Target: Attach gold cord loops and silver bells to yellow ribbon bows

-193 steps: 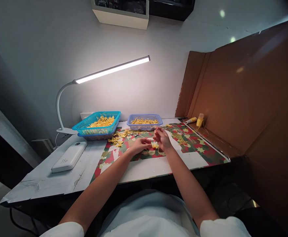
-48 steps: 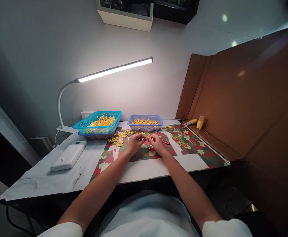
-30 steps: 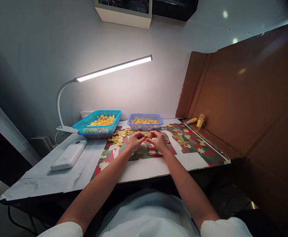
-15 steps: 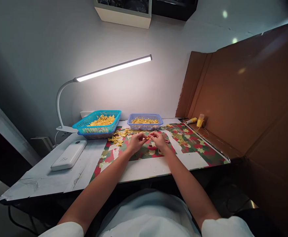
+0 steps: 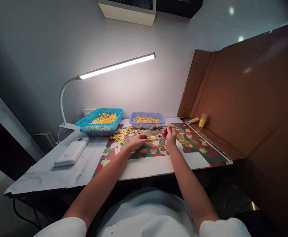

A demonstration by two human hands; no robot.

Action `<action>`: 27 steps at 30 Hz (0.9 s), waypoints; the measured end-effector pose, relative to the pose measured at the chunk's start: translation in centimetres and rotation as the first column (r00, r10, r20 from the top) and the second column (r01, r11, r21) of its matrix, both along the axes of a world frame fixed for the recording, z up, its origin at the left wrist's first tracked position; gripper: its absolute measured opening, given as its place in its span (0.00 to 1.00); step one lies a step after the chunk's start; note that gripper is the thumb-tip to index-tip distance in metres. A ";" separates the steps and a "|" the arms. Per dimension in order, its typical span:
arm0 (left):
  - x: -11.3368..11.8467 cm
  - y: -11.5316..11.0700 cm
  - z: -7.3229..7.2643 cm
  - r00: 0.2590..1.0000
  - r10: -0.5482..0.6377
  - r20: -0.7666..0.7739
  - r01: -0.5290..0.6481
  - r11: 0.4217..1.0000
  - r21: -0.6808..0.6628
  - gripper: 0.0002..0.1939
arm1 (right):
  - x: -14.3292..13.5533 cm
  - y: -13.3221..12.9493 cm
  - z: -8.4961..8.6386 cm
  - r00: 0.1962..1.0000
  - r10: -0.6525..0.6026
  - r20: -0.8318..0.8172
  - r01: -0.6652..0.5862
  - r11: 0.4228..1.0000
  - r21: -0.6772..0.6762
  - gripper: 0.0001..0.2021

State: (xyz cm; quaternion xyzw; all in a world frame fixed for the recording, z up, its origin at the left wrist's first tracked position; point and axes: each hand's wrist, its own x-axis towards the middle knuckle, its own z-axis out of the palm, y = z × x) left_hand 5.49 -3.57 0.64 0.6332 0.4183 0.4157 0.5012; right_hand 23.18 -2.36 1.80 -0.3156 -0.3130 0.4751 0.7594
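My left hand (image 5: pixel 138 141) reaches in over the patterned sheet (image 5: pixel 158 150), its fingers closed on a small gold ribbon bow (image 5: pixel 151 139). A shiny round bit shows at the bow's middle, too small to make out. To the right, my right hand (image 5: pixel 170 135) is raised with its fingers curled in. It appears to grip small thread snips (image 5: pixel 161 137), whose dark blades point left toward the bow; the palm hides most of the handle. Loose gold bows (image 5: pixel 118 139) lie left of my left hand, and gold cord (image 5: pixel 182 139) lies right of my right hand.
At the back stand a turquoise basket (image 5: pixel 81 124) of gold bows and a lilac basket (image 5: pixel 146 125) of gold pieces. A white power bank (image 5: pixel 71 152) lies left beneath the lamp (image 5: pixel 116 66). Cardboard (image 5: pixel 245 92) walls the right side, near a yellow bottle (image 5: pixel 202 121).
My hands have parted: the left keeps the bow, while the right has moved right and up and now appears to have the snips that lay beside it. The view has shifted slightly.
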 end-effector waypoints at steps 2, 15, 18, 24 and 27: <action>0.0 -0.1 0.0 0.985 0.004 0.172 0.022 0.989 -0.148 0.09 | -0.1 0.1 -0.2 0.998 0.053 -0.016 -0.055 0.994 -0.097 0.11; 0.2 -0.1 0.8 0.930 0.011 0.369 0.121 0.936 -0.331 0.09 | -0.4 1.2 -1.9 0.991 0.130 0.017 -0.122 0.965 -0.231 0.10; 0.1 -0.5 0.8 0.929 -0.036 0.368 0.152 0.945 -0.291 0.09 | -0.4 1.4 -2.1 0.991 0.128 0.039 -0.116 0.969 -0.218 0.10; 0.1 -0.7 0.5 0.914 -0.108 0.392 0.215 0.946 -0.241 0.17 | -0.4 1.4 -2.2 0.990 0.131 0.060 -0.116 0.972 -0.206 0.11; 0.1 -0.7 0.5 0.909 -0.107 0.402 0.222 0.942 -0.250 0.17 | -0.5 1.4 -2.2 0.990 0.131 0.054 -0.116 0.970 -0.216 0.10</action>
